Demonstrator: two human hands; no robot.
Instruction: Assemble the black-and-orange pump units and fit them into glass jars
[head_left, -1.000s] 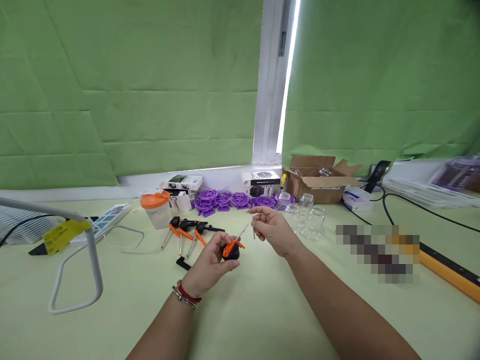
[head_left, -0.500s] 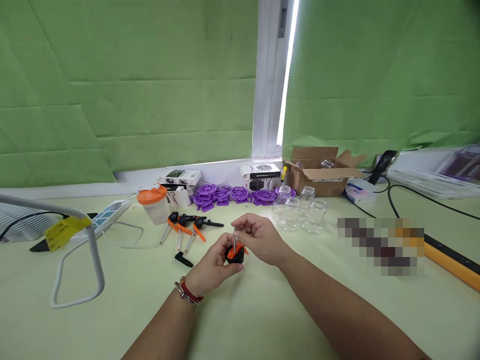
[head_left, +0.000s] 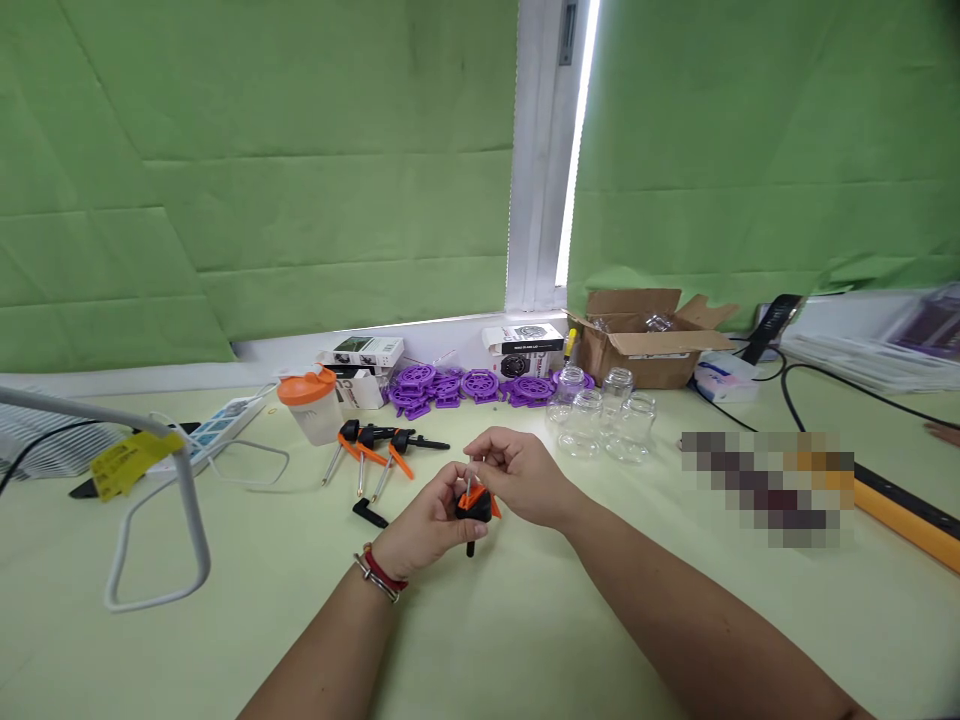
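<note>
My left hand point(head_left: 429, 522) is closed around a small black and orange part point(head_left: 474, 503) with a thin metal rod, held above the table. Its black stem now points down below my fingers. The fingertips of my right hand point(head_left: 517, 475) pinch the top of the upright metal rod point(head_left: 469, 484); the tip is hidden by the fingers. Left of my hands lie several similar black-and-orange pieces with metal rods point(head_left: 393, 455). A short black angled piece point(head_left: 370, 514) rests in front of them, near my left hand.
Purple plastic parts point(head_left: 480, 385), white boxes point(head_left: 523, 352) and an orange-lidded cup point(head_left: 309, 405) stand behind. Clear jars point(head_left: 585, 425) and a cardboard box point(head_left: 652, 355) are to the right. A white metal frame point(head_left: 196, 520) stands left; another person's hand point(head_left: 943, 433) shows at the far right edge.
The black and orange part has tilted in my left hand, so its black stem now shows underneath. My right hand keeps its pinch on the rod. A hand has appeared at the right edge.
</note>
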